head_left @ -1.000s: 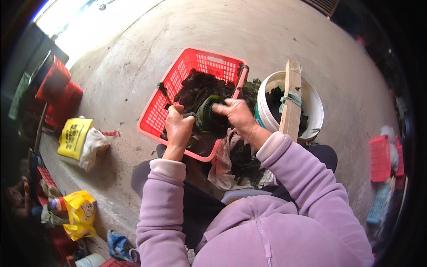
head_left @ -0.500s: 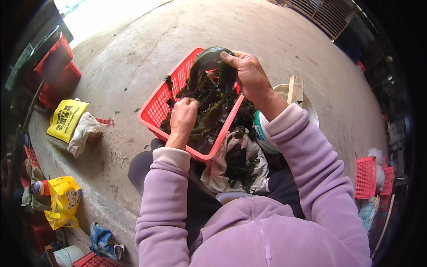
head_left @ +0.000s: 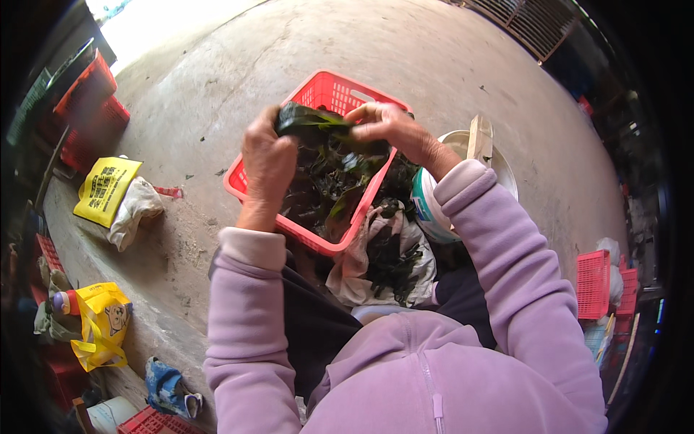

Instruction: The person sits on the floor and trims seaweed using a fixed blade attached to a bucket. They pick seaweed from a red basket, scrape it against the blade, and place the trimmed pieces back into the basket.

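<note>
A strip of dark green kelp (head_left: 316,123) is stretched between my two hands, above a red plastic basket (head_left: 334,81) heaped with more wet, dark seaweed (head_left: 325,184). My left hand (head_left: 268,155) grips the strip's left end over the basket's left side. At the other end, the bent fingers of my right hand (head_left: 394,130) pinch the kelp near the basket's right rim. Just below the basket, a whitish cloth sack (head_left: 348,278) lies between my legs with dark seaweed scraps (head_left: 394,264) on it.
Right of the basket stands a white and green bucket (head_left: 428,206) with a wooden block (head_left: 480,137) across its top. Yellow bags (head_left: 108,192) (head_left: 103,318) lie at the left, below stacked red baskets (head_left: 94,108). More red baskets (head_left: 593,284) stand at the far right.
My left hand has risen and moved left, now gripping the kelp. My right hand has come down slightly, and the looped strip is now stretched sideways. The basket's visible position has shifted a little.
</note>
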